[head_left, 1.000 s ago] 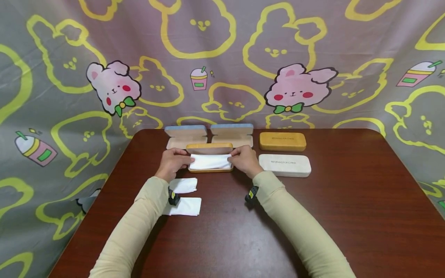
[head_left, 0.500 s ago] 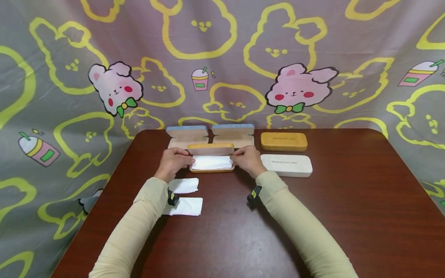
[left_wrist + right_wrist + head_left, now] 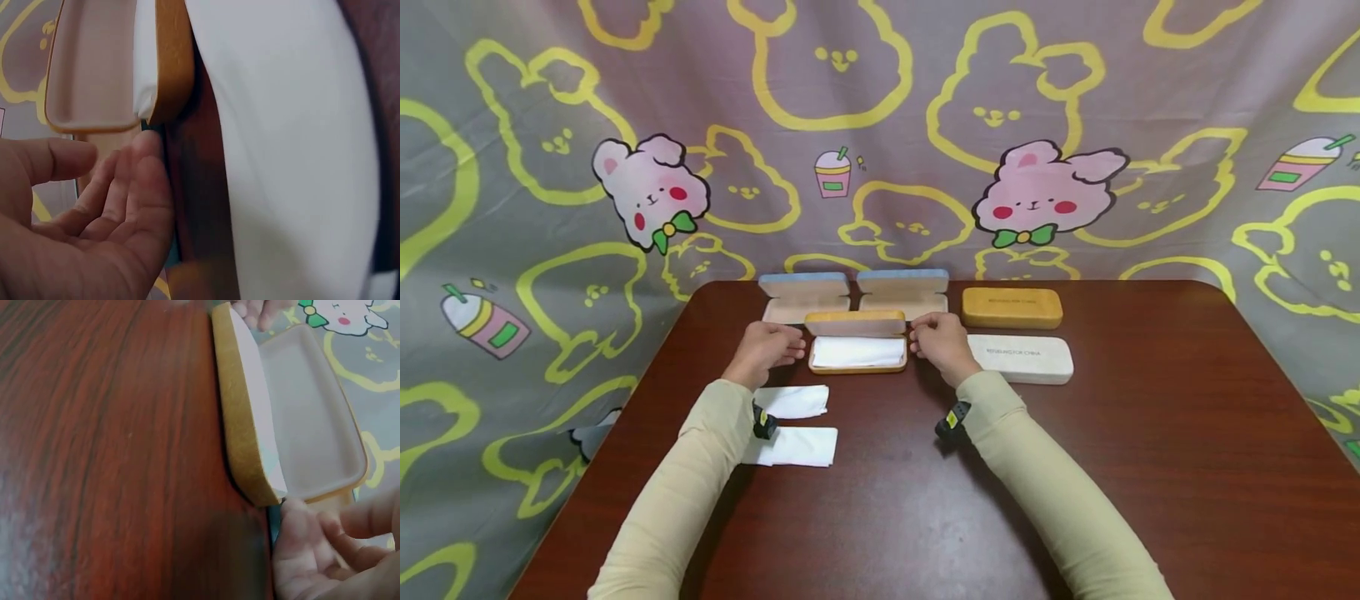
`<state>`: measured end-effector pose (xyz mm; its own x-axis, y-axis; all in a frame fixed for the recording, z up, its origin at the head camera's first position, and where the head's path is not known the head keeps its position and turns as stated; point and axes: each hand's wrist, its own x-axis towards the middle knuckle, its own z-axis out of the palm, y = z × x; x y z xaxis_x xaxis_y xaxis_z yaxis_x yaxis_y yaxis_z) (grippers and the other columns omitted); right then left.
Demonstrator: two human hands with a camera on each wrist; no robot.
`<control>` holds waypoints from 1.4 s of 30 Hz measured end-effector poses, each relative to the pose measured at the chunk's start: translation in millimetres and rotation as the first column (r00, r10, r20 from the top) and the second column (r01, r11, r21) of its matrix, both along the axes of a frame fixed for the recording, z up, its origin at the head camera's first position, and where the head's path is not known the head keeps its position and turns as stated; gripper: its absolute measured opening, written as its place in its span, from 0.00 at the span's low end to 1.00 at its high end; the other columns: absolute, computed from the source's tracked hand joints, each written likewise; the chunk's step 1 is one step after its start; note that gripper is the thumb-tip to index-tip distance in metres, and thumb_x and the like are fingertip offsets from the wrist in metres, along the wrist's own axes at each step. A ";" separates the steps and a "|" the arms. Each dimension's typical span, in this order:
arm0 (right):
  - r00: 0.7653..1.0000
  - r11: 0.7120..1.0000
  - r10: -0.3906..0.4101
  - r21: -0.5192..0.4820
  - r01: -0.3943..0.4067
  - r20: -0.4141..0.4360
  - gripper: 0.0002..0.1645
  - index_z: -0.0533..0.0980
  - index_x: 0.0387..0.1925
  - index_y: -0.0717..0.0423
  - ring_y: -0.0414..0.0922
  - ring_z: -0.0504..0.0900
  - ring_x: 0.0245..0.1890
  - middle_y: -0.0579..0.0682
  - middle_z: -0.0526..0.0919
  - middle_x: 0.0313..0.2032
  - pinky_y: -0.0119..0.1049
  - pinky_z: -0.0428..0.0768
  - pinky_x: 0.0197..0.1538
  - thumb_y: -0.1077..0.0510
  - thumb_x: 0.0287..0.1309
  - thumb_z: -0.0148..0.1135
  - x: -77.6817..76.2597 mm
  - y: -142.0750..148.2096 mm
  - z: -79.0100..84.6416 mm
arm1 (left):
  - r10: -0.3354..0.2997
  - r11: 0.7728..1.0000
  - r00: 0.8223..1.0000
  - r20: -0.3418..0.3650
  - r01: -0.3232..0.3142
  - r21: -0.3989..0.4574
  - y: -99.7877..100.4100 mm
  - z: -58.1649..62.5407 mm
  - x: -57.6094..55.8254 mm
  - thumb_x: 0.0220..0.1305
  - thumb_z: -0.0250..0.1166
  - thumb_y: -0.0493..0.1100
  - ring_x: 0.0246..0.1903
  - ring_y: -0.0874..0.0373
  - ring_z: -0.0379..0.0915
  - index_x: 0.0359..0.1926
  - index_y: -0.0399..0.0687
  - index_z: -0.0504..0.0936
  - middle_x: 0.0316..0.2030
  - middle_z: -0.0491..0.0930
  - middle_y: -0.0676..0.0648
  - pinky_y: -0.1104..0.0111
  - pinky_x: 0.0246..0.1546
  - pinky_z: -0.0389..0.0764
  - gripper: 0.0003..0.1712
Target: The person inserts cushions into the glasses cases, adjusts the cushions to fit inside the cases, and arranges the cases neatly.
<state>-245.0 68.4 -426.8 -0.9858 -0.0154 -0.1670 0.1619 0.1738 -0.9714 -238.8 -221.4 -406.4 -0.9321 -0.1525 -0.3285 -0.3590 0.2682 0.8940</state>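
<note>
An orange glasses case [image 3: 857,370] stands with its lid raised in the middle of the row, and a folded white cloth [image 3: 859,352] lies inside it. Just off the left end of the case is my left hand [image 3: 767,348], holding nothing; the left wrist view shows its thumb [image 3: 65,159] apart from the loosely bent fingers. My right hand [image 3: 943,342] is close by the opposite end, its fingers [image 3: 300,540] loosely bent at the case's corner with nothing in them. Two more folded cloths, a farther one [image 3: 793,401] and a nearer one [image 3: 797,447], lie partly under my left forearm.
Behind the orange case stand two blue glasses cases with lids up, one on the left [image 3: 805,310] and one on the right [image 3: 904,305]. To the right lie a closed orange case [image 3: 1011,308] and a closed white case [image 3: 1021,360]. A patterned curtain [image 3: 880,150] hangs behind the table [image 3: 1075,467].
Both hands have let go of the cloth's ends and drawn outward, the left hand farther to the left. The cloth stays in the orange case.
</note>
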 end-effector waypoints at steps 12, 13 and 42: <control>0.968 0.994 0.106 -0.038 -0.100 0.229 0.43 0.74 0.52 0.69 0.49 0.81 0.28 0.61 0.79 0.42 0.40 0.83 0.36 0.31 0.72 0.43 -2.9 -3.3 2.4 | -0.122 0.992 0.989 0.079 0.124 -0.013 0.6 -0.7 -3.8 0.68 0.54 0.72 0.30 0.52 0.81 0.47 0.30 0.80 0.36 0.82 0.41 0.62 0.37 0.83 0.44; 0.967 0.993 0.115 -0.033 -0.110 0.227 0.44 0.74 0.52 0.69 0.49 0.81 0.28 0.61 0.80 0.42 0.40 0.83 0.36 0.30 0.72 0.43 -3.0 -3.6 3.0 | -0.120 0.993 0.990 0.079 0.121 -0.012 0.8 -0.8 -4.0 0.68 0.54 0.72 0.30 0.52 0.81 0.47 0.30 0.80 0.36 0.82 0.41 0.62 0.36 0.83 0.44; 0.957 0.986 0.164 -0.027 -0.162 0.241 0.40 0.74 0.56 0.74 0.50 0.83 0.29 0.66 0.80 0.46 0.41 0.85 0.38 0.37 0.70 0.53 -7.2 -2.4 10.8 | -0.198 0.974 0.972 0.129 0.180 0.139 -10.3 -2.4 -2.4 0.69 0.60 0.66 0.35 0.52 0.83 0.54 0.24 0.77 0.40 0.82 0.39 0.65 0.40 0.84 0.42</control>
<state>-252.2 66.0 -416.0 -0.9002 -0.1744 -0.3989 0.3615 0.2112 -0.9081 -241.3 -231.6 -408.8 -0.8827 0.0724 -0.4644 -0.4379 0.2322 0.8685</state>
